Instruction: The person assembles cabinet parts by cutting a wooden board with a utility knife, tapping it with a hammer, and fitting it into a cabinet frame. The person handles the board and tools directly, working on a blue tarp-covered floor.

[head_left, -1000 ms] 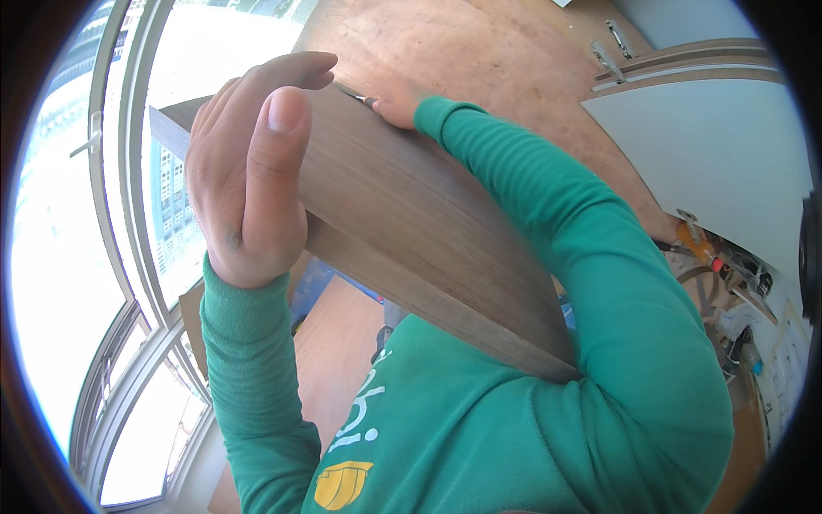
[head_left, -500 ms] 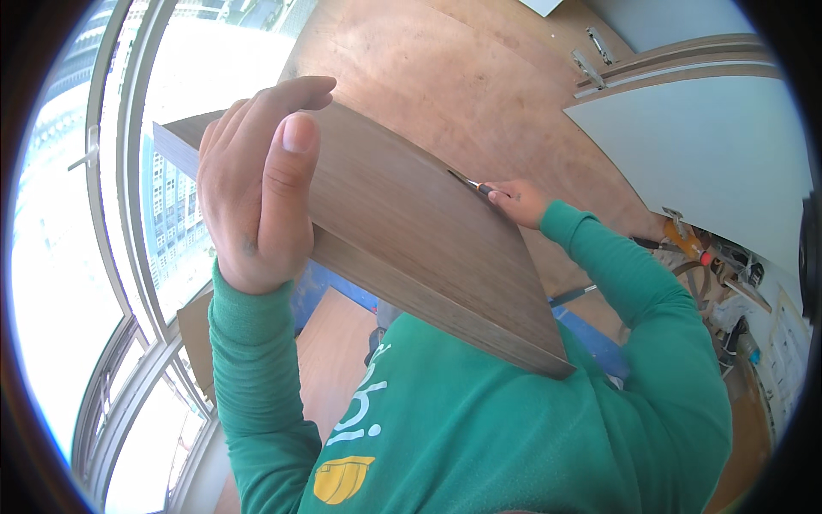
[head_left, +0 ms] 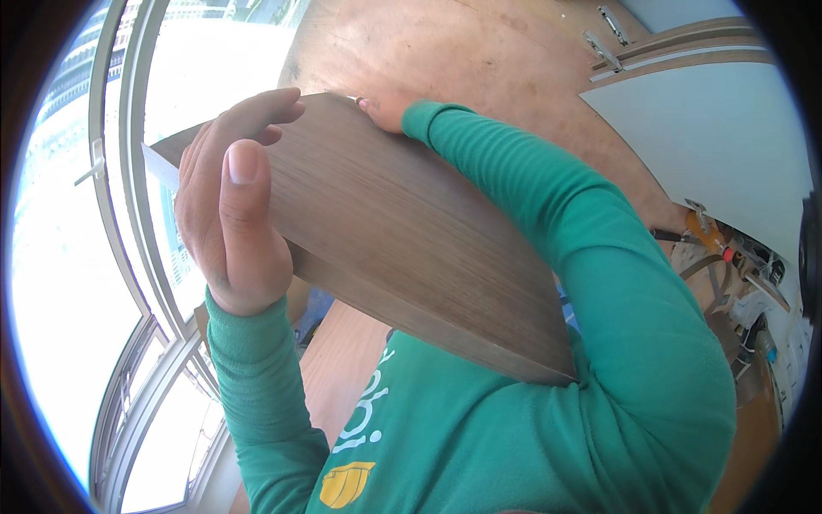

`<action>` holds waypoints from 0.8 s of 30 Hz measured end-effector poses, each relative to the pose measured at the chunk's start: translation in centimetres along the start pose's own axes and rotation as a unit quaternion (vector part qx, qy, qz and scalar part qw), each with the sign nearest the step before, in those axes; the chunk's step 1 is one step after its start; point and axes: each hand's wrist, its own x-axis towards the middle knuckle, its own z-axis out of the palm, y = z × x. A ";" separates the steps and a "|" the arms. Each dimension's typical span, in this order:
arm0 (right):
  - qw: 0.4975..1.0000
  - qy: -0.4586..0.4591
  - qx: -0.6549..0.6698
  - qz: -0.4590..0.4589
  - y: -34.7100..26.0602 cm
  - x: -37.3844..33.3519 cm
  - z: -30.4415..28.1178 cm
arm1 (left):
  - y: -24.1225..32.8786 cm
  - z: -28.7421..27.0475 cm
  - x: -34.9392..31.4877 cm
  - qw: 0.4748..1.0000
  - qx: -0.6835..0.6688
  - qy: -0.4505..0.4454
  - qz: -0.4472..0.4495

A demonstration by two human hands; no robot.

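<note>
A brown wood-grain board point(head_left: 411, 214) leans slanted across my front, its near corner against my green sweatshirt. My left hand point(head_left: 235, 206) rests at the board's left edge, fingers stretched and bent over it, thumb raised apart. It does not pinch the board. At the far edge, my right hand point(head_left: 390, 110) is closed, fingers partly hidden by the board and sleeve. Only a small pale bit of the slim knife point(head_left: 353, 99) shows at its fingertips; blade and handle are out of sight.
Tall window frames point(head_left: 128, 171) stand close on my left. To the right lies a white panel point(head_left: 711, 146) with metal hinges point(head_left: 604, 51). Past my right elbow sits a clutter of tools point(head_left: 728, 257). The floor point(head_left: 488, 77) is brown and stained.
My right hand has slid along the board's far edge, away and to the left, with the knife. My left hand and the board have shifted slightly left in view.
</note>
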 end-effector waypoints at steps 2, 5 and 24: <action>1.000 -0.011 -0.011 0.000 -0.9 1.1 0.1 | -0.2 -0.1 -0.1 1.000 -0.004 0.000 -0.003; 0.999 -0.019 -0.028 0.015 -2.3 1.5 -0.2 | -0.2 -0.2 -0.2 1.000 -0.004 0.001 0.004; 0.997 -0.039 -0.052 0.029 -1.6 -1.3 -1.2 | -0.3 -0.5 -0.2 0.999 -0.014 -0.029 -0.030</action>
